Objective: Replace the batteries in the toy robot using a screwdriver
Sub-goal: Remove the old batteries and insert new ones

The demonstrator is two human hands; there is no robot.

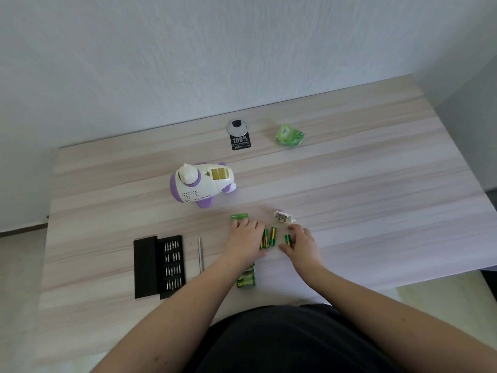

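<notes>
The white and purple toy robot (202,184) lies on its side on the table, its battery bay open and facing up. The battery cover (283,217) lies apart, nearer to me. Several green and gold batteries (269,237) lie loose between my hands. My left hand (246,237) rests flat on a green battery pack (240,217), fingers spread. My right hand (302,239) has its fingers curled round one battery (287,239). A silver screwdriver (200,254) lies left of my left hand.
An open black bit case (158,266) lies at the left. More green packed batteries (246,279) sit under my left forearm. A crumpled green wrapper (290,134) and a cable grommet with a black label (238,133) are at the back. The table edge runs along the right.
</notes>
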